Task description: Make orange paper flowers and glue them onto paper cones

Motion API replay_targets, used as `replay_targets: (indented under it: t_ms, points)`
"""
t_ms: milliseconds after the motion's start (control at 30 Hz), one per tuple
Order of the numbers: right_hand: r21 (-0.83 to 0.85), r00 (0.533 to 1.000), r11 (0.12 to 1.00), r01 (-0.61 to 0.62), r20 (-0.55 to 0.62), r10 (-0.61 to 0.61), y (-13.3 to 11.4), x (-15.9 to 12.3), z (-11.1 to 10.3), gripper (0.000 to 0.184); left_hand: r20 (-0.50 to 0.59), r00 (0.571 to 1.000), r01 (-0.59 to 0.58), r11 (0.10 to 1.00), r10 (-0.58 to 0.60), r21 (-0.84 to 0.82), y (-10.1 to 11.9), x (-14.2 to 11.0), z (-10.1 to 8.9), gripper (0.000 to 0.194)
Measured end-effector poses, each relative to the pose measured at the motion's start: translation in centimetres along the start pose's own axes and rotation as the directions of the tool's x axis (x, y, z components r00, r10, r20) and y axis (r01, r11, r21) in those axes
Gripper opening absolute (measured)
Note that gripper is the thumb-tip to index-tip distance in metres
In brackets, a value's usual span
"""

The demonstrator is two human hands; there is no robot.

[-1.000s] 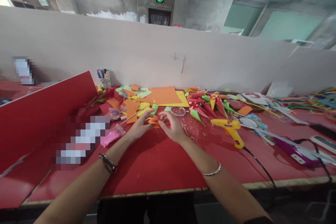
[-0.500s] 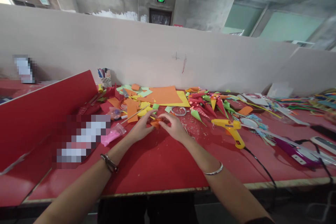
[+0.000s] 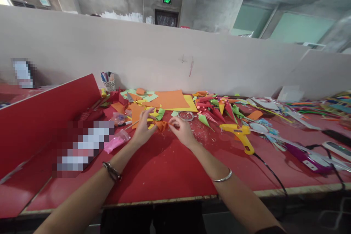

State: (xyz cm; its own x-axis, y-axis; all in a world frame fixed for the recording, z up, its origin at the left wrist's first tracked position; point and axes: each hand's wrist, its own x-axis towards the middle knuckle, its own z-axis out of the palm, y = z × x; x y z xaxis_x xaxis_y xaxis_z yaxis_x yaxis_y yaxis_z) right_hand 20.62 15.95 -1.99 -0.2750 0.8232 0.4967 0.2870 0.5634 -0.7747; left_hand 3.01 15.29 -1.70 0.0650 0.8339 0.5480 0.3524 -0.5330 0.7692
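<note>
A crumpled or folded piece of orange paper [image 3: 162, 126] is held just above the red table in front of me. My right hand [image 3: 181, 131] pinches its right end between thumb and fingertips. My left hand [image 3: 143, 130] is at its other side, fingers raised and apart, the thumb at or against the paper's left edge. Behind both hands lie a clear roll of tape [image 3: 185, 116] and a flat orange sheet [image 3: 171, 99] over a yellow one. A green paper cone [image 3: 204, 120] rests to the right, at the front of a pile of coloured cones.
A yellow glue gun [image 3: 241, 135] with a black cord lies on the right, near a purple-and-white power strip [image 3: 308, 159]. Left of my hands are a pink plastic packet [image 3: 116, 142] and paper scraps. A pen cup [image 3: 109, 85] stands by the grey partition [image 3: 142, 58].
My hands have drawn apart; the left fingers have lifted and spread, while the right keeps its pinch. More of the orange paper shows between them.
</note>
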Motion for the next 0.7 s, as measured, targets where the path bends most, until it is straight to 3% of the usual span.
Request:
replay_targets:
  t_ms: [100,333,500,700]
  points:
    - [0.071,0.998,0.997,-0.032,-0.059,0.036,0.1,0.1,0.2,0.004,-0.034,0.999,-0.027,0.997,0.029,0.07,0.1,-0.2,0.2,0.058]
    - [0.274,0.986,0.95,-0.147,-0.031,0.162,0.2,0.2,1.1,0.012,0.167,0.986,0.0,1.0,-0.003,0.018,0.1,-0.6,0.6,0.039]
    - [0.342,0.984,0.924,-0.17,0.009,0.178,0.2,0.3,1.4,0.016,0.077,0.997,-0.015,0.999,0.013,0.031,0.1,-0.4,0.3,0.017]
    - [0.204,0.993,0.973,-0.103,-0.029,0.111,0.5,0.3,1.6,0.014,0.02,0.998,-0.057,0.995,0.055,0.081,-0.1,-0.2,-0.1,0.01]
